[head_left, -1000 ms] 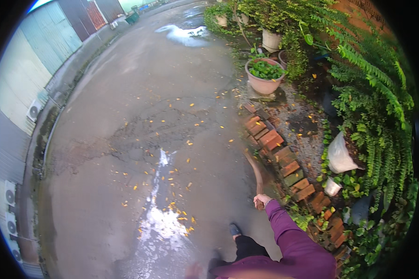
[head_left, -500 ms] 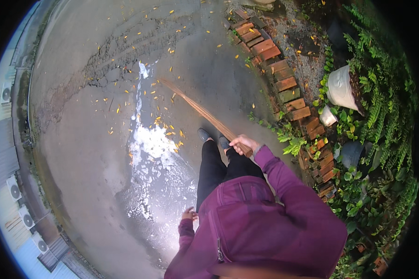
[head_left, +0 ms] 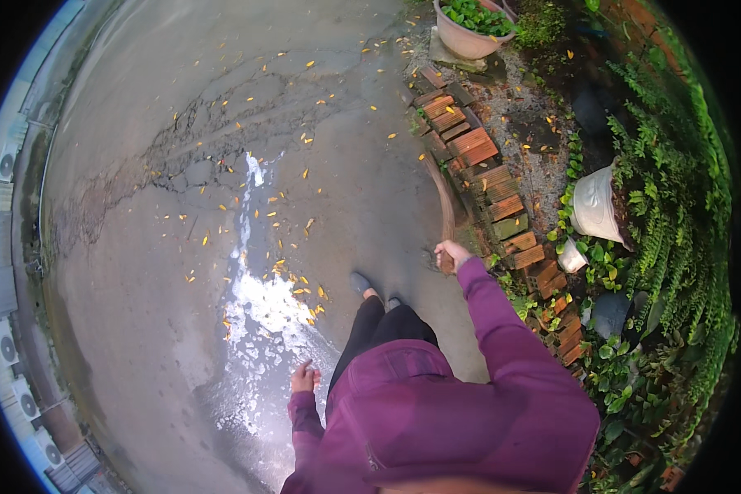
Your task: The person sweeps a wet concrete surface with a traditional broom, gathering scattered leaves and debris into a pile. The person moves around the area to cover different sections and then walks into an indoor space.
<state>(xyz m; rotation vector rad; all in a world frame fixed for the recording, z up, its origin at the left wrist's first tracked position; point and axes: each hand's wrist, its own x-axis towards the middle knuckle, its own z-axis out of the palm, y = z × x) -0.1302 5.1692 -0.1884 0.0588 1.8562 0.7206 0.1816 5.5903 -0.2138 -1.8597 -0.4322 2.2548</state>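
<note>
My right hand (head_left: pixel 450 253) is closed round the thick butt of a stick broom (head_left: pixel 446 202), a long bundle of thin brown twigs. From my fist the broom reaches forward and tapers, its thin tips curving left beside the brick edging (head_left: pixel 492 185). Low on the left, my left hand (head_left: pixel 305 378) hangs above the wet ground with its fingers partly spread and nothing in it.
Yellow leaves (head_left: pixel 300 291) lie scattered over the wet concrete (head_left: pixel 140 280), around a bright reflecting puddle (head_left: pixel 263 305). Beyond the bricks stand a white pot (head_left: pixel 594 206), a smaller white pot (head_left: pixel 571 257) and dense ferns (head_left: pixel 675 230). A large planter (head_left: pixel 467 33) sits at the far end.
The broom has swung right, from slanting across the ground ahead of my feet to beside the bricks. My right hand has moved slightly right; my left hand has come left and out from my body.
</note>
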